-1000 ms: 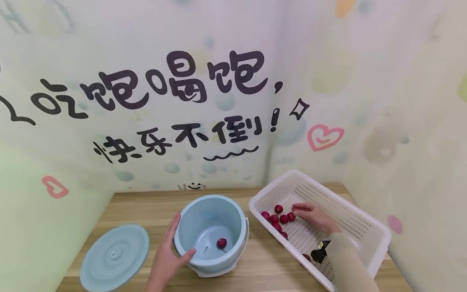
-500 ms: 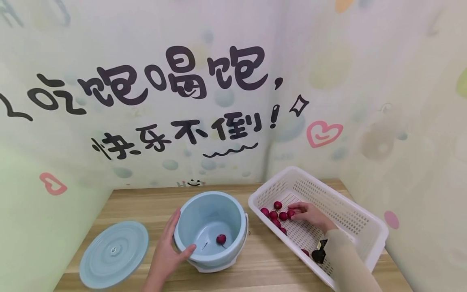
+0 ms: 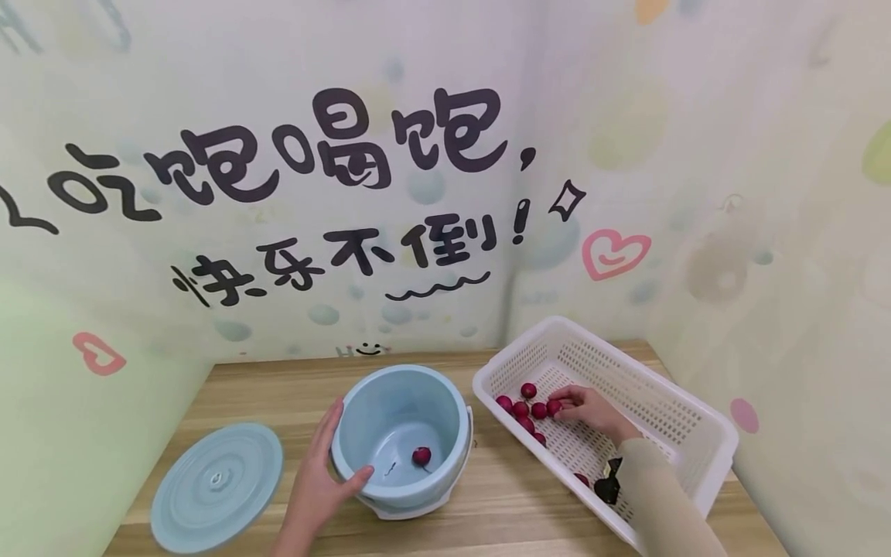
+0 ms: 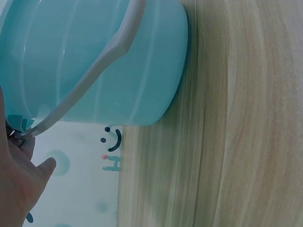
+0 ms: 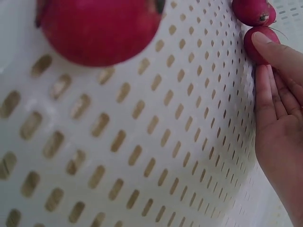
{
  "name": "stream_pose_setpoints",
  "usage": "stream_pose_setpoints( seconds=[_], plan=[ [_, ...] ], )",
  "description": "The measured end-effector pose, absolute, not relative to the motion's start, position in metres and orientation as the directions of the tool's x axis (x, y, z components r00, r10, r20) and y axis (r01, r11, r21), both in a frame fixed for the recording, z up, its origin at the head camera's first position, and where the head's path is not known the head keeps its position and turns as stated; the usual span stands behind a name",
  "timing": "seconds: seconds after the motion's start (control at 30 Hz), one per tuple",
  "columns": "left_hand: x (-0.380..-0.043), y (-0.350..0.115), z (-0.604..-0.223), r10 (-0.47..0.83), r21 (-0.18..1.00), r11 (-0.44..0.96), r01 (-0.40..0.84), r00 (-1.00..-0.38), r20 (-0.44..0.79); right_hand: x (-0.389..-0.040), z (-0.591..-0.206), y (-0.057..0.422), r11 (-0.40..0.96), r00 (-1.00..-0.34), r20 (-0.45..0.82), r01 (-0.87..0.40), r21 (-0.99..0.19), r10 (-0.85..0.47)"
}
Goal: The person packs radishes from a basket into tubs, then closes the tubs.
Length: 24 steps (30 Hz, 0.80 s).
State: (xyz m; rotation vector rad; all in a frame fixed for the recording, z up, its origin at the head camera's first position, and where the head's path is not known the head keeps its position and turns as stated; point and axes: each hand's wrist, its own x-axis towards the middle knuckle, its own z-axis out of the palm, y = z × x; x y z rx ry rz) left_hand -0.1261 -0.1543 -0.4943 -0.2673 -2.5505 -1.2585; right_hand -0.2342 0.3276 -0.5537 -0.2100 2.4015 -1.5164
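Observation:
My left hand point(image 3: 316, 483) holds the near left side of a light blue bucket point(image 3: 400, 495), thumb at the rim and fingers along the outer wall. One red radish point(image 3: 421, 456) lies inside it on the bottom. In the white perforated basket point(image 3: 696, 480) at the right, my right hand point(image 3: 592, 410) pinches a radish point(image 5: 253, 47) between thumb and fingers. Several more radishes point(image 3: 524, 408) lie grouped beside it against the basket's left side. Closer to the right wrist camera is another radish point(image 5: 99, 28).
A round blue lid point(image 3: 216, 487) lies on the wooden table point(image 3: 501, 518) left of the bucket. The bucket's pale carrying handle point(image 4: 99, 61) hangs down its side. A printed wall point(image 3: 418, 333) stands behind the table. A black wrist device point(image 3: 608, 486) sits at the right sleeve.
The fingers of my right hand have closed in on a radish in the basket and now pinch it. My left hand stays at the bucket. The head view has shifted slightly.

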Motion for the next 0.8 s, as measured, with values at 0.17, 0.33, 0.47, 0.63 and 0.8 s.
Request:
stream_pose_setpoints(
  seconds=[0.17, 0.33, 0.47, 0.63, 0.8],
  plan=[
    [-0.128, -0.154, -0.494, 0.031, 0.747, 0.6, 0.289, -0.94, 0.338, -0.237, -0.551, 0.327, 0.453, -0.956, -0.182, 0.06, -0.89, -0.231],
    [-0.131, -0.153, -0.493, 0.037, 0.748, 0.59, 0.303, -0.936, 0.349, -0.241, -0.549, 0.326, 0.457, -0.963, -0.19, 0.083, -0.886, -0.192],
    [-0.132, -0.153, -0.491, 0.034, 0.751, 0.589, 0.298, -0.938, 0.345, -0.243, -0.547, 0.325, 0.458, -0.967, -0.185, 0.086, -0.885, -0.175],
    [-0.13, -0.153, -0.489, 0.042, 0.745, 0.596, 0.298, -0.939, 0.343, -0.24, -0.547, 0.324, 0.436, -0.971, -0.164, 0.073, -0.897, -0.175],
    [-0.126, -0.154, -0.49, 0.047, 0.743, 0.608, 0.279, -0.947, 0.317, -0.232, -0.547, 0.323, 0.434, -0.966, -0.17, 0.071, -0.898, -0.195]
  ],
)
